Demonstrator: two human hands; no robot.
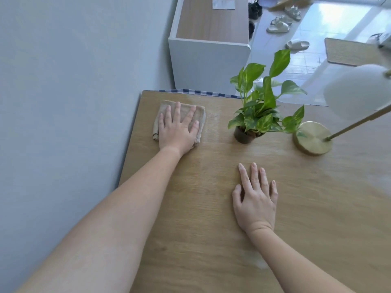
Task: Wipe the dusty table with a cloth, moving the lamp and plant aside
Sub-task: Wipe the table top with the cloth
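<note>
A folded beige cloth (198,112) lies near the far left corner of the wooden table (211,240). My left hand (178,129) presses flat on the cloth, fingers spread. My right hand (256,199) rests flat on the bare tabletop in the middle, holding nothing. A green leafy plant (262,102) in a small dark pot (243,136) stands to the right of the cloth. Further right sits the lamp, with a round brass base (312,138), a slanting brass stem and a white shade (357,92). Pale dust streaks show on the table's right side.
A grey wall (63,92) runs along the table's left edge. Beyond the far edge stand a white cabinet (207,60) with a wooden top, several slippers (278,27) on a glossy floor and a woven mat (349,51).
</note>
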